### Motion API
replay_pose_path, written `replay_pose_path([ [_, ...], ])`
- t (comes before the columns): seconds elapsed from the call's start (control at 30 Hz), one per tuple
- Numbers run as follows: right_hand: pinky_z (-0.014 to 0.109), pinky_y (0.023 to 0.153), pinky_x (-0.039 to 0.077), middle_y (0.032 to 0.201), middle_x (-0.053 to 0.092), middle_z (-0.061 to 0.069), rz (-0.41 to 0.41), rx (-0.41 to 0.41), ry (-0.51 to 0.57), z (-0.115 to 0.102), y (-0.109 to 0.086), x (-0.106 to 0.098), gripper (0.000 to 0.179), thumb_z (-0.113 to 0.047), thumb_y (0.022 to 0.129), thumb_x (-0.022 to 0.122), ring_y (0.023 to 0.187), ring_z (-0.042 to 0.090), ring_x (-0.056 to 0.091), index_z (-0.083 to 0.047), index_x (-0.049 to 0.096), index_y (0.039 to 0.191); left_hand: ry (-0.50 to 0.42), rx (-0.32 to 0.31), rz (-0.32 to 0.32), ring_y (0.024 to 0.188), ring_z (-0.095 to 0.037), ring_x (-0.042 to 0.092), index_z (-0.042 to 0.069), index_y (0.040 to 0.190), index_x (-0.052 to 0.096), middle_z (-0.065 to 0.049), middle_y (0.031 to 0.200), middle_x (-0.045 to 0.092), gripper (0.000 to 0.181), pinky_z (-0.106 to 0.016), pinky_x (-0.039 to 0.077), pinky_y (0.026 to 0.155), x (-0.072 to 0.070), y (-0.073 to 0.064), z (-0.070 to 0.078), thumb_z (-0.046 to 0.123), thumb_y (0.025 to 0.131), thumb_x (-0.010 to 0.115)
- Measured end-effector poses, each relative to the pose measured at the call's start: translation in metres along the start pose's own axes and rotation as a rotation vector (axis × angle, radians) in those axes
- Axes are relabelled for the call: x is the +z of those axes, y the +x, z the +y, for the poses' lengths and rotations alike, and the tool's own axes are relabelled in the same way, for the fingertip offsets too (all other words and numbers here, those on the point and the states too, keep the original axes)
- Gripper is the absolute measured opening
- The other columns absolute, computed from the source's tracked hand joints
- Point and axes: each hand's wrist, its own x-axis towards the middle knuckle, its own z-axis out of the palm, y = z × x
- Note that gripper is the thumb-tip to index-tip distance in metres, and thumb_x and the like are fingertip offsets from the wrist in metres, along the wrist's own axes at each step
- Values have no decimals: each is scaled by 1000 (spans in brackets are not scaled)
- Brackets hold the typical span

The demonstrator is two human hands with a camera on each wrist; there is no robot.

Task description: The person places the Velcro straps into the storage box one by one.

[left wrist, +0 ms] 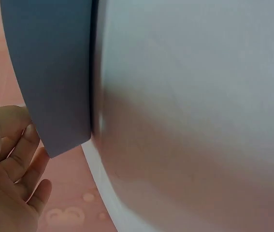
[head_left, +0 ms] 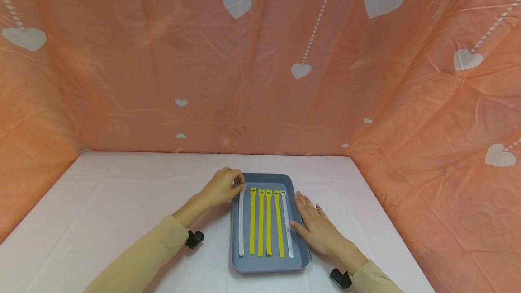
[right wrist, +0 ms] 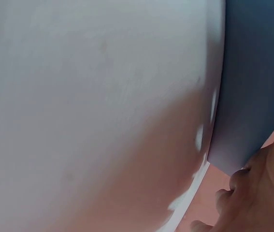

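Observation:
A grey-blue tray (head_left: 270,266) holds a row of flat cable ties lying lengthwise. Several yellow cable ties (head_left: 261,225) fill the middle, with one white cable tie (head_left: 241,229) at the left and another white cable tie (head_left: 287,225) at the right. My left hand (head_left: 221,186) reaches over the tray's far left corner, thumb and forefinger pinching the head end of the left white tie. Along the tray's right side lies my right hand (head_left: 319,229), its fingers extended and its thumb over the rim. The left wrist view shows my left fingers beside the tray wall (left wrist: 54,72).
The tray stands on a white-covered table (head_left: 163,184). An orange curtain (head_left: 260,103) with pale hearts rises behind the table and along both sides. Dark wrist cameras sit on both wrists.

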Motion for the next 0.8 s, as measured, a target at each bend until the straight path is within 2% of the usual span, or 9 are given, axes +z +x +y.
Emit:
replay_pose_path([
  [0.27, 63, 125, 12, 174, 10, 9, -1, -2, -2, -1, 0, 0, 79, -52, 108, 45, 160, 32, 11, -5, 17, 165, 132, 59, -29, 99, -27, 62, 15, 85, 71, 5, 80, 68, 13, -54, 46, 100, -1, 4, -2, 13, 88, 84],
  [0.43, 63, 125, 12, 174, 9, 9, -5, -6, 0, 0, 0, 0, 80, -52, 108, 45, 160, 33, 10, -5, 16, 166, 186, 34, -77, 107, -29, 59, 18, 82, 70, 4, 88, 66, 16, -58, 40, 105, 1, 9, -4, 15, 87, 85],
  [0.6, 63, 125, 11, 174, 9, 9, -3, -9, 3, 1, 0, 0, 80, -52, 108, 45, 160, 33, 10, -5, 16, 166, 180, 5, -97, 104, -29, 55, 20, 79, 71, 0, 97, 59, 17, -59, 38, 103, 3, 14, -4, 16, 85, 86],
  [0.8, 63, 125, 12, 174, 9, 9, -2, -12, 1, 2, 0, 0, 80, -52, 109, 44, 160, 33, 10, -5, 15, 166, 183, -17, -99, 100, -29, 57, 20, 77, 70, -3, 101, 56, 18, -57, 41, 97, 6, 20, -4, 15, 83, 87],
])
